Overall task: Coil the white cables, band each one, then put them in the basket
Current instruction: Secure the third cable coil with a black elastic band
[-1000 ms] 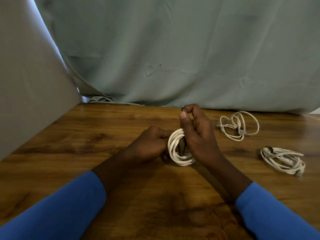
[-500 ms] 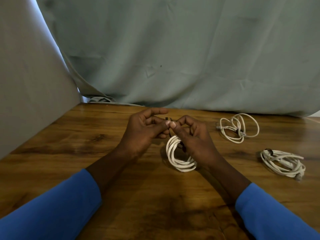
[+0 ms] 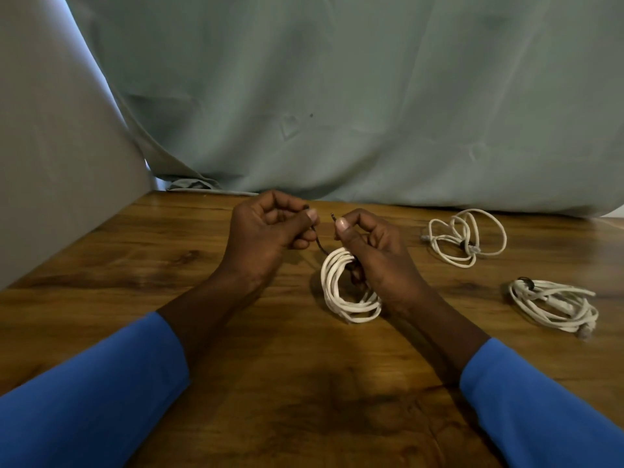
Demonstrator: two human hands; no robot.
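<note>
A white coiled cable (image 3: pixel 341 292) stands on edge on the wooden table (image 3: pixel 270 383), under my right hand (image 3: pixel 374 255). A thin dark band (image 3: pixel 319 243) runs through the coil's top. My left hand (image 3: pixel 266 234) pinches one end of the band. Between its thumb and fingers, my right hand pinches the other end while its lower fingers hide part of the coil. Two more white cables lie to the right: a loose coil (image 3: pixel 467 236) farther back with a small dark band on it, and a nearer bundle (image 3: pixel 553 305) with a dark band at its left end.
A pale green curtain (image 3: pixel 337 113) hangs along the table's far edge. A grey panel (image 3: pixel 50 163) slopes over the left side. No basket is in view. Both blue sleeves reach in from the bottom corners.
My left hand let go of the coil, rose and took one end of the band. The hands have since drawn apart, each pulling an end outward.
</note>
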